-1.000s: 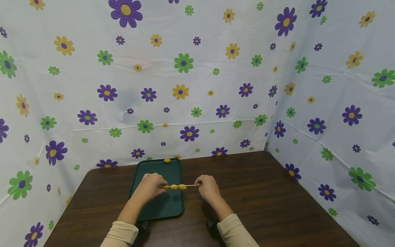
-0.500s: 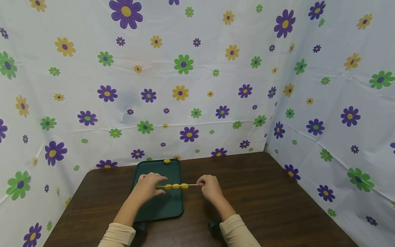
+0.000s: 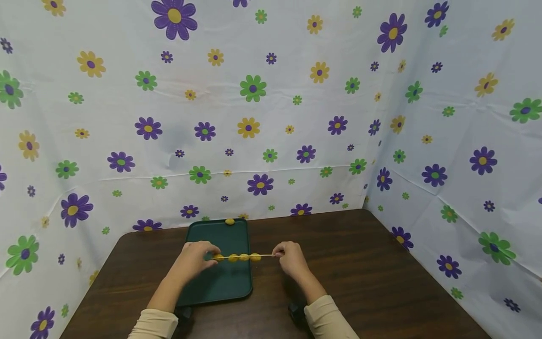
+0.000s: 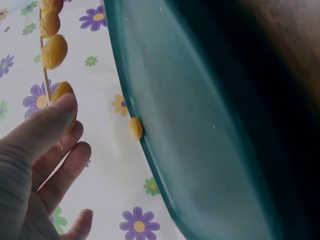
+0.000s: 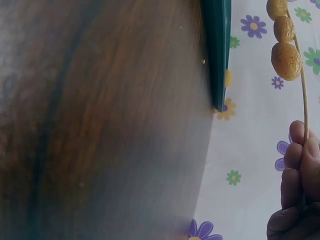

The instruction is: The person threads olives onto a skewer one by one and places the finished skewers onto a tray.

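Observation:
A thin wooden skewer (image 3: 267, 255) is held level above the right side of the tray, carrying several wrinkled yellow oval pieces (image 3: 244, 257) that look like small fruits or potatoes. My left hand (image 3: 192, 259) pinches the leftmost piece (image 4: 64, 91) between thumb and fingers at the skewer's end. In the left wrist view a short gap separates it from its neighbor. My right hand (image 3: 292, 258) pinches the bare right end of the skewer, its other fingers curled in the right wrist view. A loose yellow piece (image 3: 229, 221) sits at the far rim of the dark green tray (image 3: 224, 285).
The tray lies on a dark brown wooden table (image 3: 338, 263), left of its middle. White cloth with printed flowers (image 3: 271, 108) hangs behind and at the sides. Small dark objects (image 3: 296, 310) show under the wrists.
My left hand drew back left, its fingers spread apart half a second ago, and now pinches the leftmost piece. The skewer shifted slightly right with my right hand.

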`<state>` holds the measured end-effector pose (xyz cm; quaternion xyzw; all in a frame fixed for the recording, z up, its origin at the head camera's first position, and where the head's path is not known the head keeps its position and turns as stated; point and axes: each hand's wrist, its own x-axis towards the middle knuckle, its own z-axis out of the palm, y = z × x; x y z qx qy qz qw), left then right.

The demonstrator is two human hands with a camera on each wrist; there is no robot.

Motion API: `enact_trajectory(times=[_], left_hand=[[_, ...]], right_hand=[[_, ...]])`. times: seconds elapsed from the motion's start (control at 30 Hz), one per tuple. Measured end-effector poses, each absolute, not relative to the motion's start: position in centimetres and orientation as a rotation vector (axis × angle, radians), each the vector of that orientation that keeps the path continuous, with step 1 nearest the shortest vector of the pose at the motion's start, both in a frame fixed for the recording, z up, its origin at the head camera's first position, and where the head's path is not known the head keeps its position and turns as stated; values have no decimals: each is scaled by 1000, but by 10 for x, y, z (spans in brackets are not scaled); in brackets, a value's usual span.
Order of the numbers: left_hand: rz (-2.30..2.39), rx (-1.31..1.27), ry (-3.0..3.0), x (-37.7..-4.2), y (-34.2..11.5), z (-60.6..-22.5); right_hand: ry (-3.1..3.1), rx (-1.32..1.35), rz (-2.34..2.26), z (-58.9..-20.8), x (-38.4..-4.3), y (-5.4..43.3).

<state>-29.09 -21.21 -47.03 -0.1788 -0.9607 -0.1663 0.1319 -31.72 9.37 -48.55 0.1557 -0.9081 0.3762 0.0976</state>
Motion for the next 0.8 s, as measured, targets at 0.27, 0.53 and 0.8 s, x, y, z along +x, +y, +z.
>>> enact_trajectory(times=[0.27, 0.53, 0.8], left_hand=[[-458, -607, -2724, -291, -207, -473], [-454, -641, -2702, -290, -201, -470], [-486, -631, -2713, -292, -200, -472]], right_hand=[[-2703, 439, 1078, -485, -316, 96], [-2716, 441, 949, -486, -312, 93], [-2697, 476, 1009, -484, -313, 96]])
